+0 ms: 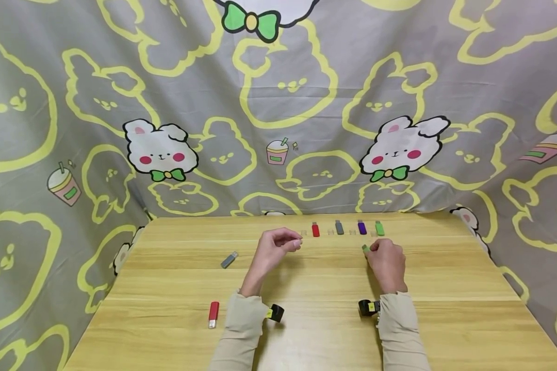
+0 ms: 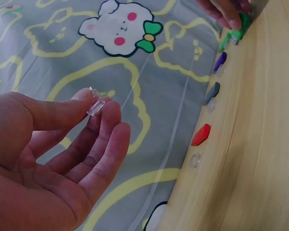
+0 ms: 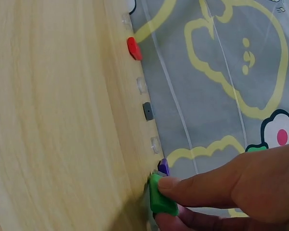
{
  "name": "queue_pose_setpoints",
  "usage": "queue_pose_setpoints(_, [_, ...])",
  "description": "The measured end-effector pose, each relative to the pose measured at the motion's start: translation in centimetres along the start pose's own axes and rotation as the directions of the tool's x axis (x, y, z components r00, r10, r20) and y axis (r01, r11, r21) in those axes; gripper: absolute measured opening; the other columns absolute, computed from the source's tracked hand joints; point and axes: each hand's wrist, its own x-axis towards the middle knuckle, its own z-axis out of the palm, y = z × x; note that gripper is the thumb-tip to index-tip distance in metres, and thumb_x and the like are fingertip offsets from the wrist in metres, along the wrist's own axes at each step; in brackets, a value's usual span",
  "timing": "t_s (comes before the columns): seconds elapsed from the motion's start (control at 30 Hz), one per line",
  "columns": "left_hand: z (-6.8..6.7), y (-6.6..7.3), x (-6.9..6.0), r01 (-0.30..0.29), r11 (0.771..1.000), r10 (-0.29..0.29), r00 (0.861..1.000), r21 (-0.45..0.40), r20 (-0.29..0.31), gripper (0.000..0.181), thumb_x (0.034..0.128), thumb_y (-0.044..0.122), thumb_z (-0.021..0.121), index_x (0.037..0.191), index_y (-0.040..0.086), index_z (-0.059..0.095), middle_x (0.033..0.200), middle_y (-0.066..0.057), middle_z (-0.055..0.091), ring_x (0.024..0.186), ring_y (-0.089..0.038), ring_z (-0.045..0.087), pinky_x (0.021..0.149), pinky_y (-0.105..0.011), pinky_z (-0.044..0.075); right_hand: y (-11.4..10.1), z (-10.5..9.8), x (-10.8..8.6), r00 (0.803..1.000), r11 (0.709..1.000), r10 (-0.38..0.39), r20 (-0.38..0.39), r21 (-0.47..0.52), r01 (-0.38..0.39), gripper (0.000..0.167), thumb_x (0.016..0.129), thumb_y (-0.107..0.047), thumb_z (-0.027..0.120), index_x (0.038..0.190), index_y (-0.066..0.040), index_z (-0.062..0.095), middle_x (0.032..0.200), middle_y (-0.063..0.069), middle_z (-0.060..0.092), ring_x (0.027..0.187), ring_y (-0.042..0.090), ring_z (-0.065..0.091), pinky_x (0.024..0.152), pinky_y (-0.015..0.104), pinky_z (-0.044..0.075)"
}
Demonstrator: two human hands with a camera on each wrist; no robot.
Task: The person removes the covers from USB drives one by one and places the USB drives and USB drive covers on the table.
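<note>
Between thumb and index finger, the left hand (image 1: 274, 252) pinches a small clear cap (image 2: 96, 107), raised above the table. The right hand (image 1: 388, 263) grips a green USB stick (image 3: 162, 196) by its body, just in front of the right end of a row at the table's back. That row has a red stick (image 1: 315, 230), a grey stick (image 1: 339, 227), a purple stick (image 1: 362, 228) and another green stick (image 1: 379, 229), with clear caps lying among them.
On the left part of the table lie a second grey stick (image 1: 229, 260) and, nearer the front, a second red stick (image 1: 214, 314). A patterned grey curtain (image 1: 204, 93) hangs behind the table (image 1: 167, 340) and along its sides.
</note>
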Motion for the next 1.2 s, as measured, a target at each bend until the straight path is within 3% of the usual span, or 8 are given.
queue_pose_setpoints(0.17, [0.1,0.0,0.1,0.005,1.0,-0.005,1.0,-0.006,0.006,0.012,0.0927,-0.004,0.072,0.103,-0.011,0.072,0.098,-0.023,0.074,0.088,-0.035,0.073,0.078,-0.032,0.061,-0.1,-0.2,0.0,1.0,1.0,0.021,0.014,-0.022,-0.02,0.016,0.09,-0.013,0.079,0.083,0.001,0.074,0.082,0.019,0.072,0.07,0.037,0.066,0.059,0.051,0.052])
queue_pose_setpoints(0.33, [0.2,0.1,0.1,0.008,1.0,-0.008,1.0,-0.011,0.005,0.011,0.0928,-0.004,0.072,0.102,-0.009,0.073,0.098,-0.022,0.074,0.087,-0.034,0.073,0.078,-0.032,0.061,0.0,-0.3,0.0,0.999,0.997,0.049,0.021,-0.055,-0.048,0.02,0.091,-0.018,0.078,0.077,-0.005,0.072,0.073,0.013,0.069,0.059,0.031,0.06,0.046,0.042,0.044])
queue_pose_setpoints(0.5, [0.4,0.2,0.0,0.007,1.0,-0.007,1.0,-0.011,0.013,0.01,0.0926,-0.004,0.072,0.102,-0.008,0.074,0.098,-0.023,0.074,0.087,-0.034,0.073,0.077,-0.031,0.061,0.2,-0.2,0.0,0.998,0.997,0.062,0.021,-0.056,-0.061,0.023,0.091,-0.02,0.078,0.073,-0.007,0.07,0.068,0.009,0.066,0.056,0.028,0.057,0.045,0.04,0.041])
queue_pose_setpoints(0.7, [1.6,-0.4,0.0,-0.015,0.999,0.013,0.998,0.029,0.056,0.012,0.0937,-0.003,0.071,0.103,-0.01,0.073,0.098,-0.025,0.074,0.087,-0.04,0.072,0.076,-0.039,0.062,0.1,-0.7,-0.1,0.998,0.998,0.055,0.017,-0.044,-0.055,0.017,0.09,-0.016,0.078,0.081,-0.003,0.074,0.077,0.015,0.071,0.063,0.034,0.063,0.047,0.043,0.046])
queue_pose_setpoints(0.97, [6.3,-1.9,1.5,0.002,0.982,-0.023,0.994,0.187,0.11,0.009,0.0912,0.0,0.075,0.099,-0.002,0.079,0.093,-0.008,0.077,0.078,-0.014,0.072,0.071,-0.021,0.057,-0.9,-3.7,-0.3,0.997,0.999,-0.017,-0.077,0.031,0.019,0.013,0.092,-0.01,0.074,0.089,0.002,0.075,0.082,0.017,0.072,0.068,0.034,0.066,0.053,0.044,0.049])
queue_pose_setpoints(1.1, [9.3,-2.3,3.1,-0.012,0.953,-0.027,0.992,0.304,0.123,0.005,0.0887,0.002,0.079,0.093,0.004,0.08,0.085,-0.001,0.075,0.07,-0.002,0.062,0.066,-0.017,0.053,-1.3,-5.3,-0.5,0.989,0.997,-0.041,-0.143,0.055,0.05,0.013,0.093,-0.009,0.072,0.091,0.003,0.076,0.085,0.019,0.073,0.074,0.037,0.067,0.062,0.049,0.05])
queue_pose_setpoints(1.2, [11.2,-2.5,4.2,-0.039,0.927,-0.017,0.989,0.373,0.145,0.003,0.0885,0.003,0.08,0.087,0.005,0.079,0.079,0.0,0.072,0.067,-0.001,0.058,0.065,-0.016,0.05,-1.2,-6.2,-0.5,0.984,0.997,-0.03,-0.174,0.067,0.043,0.013,0.094,-0.01,0.071,0.092,0.002,0.077,0.087,0.02,0.074,0.08,0.039,0.067,0.069,0.051,0.049])
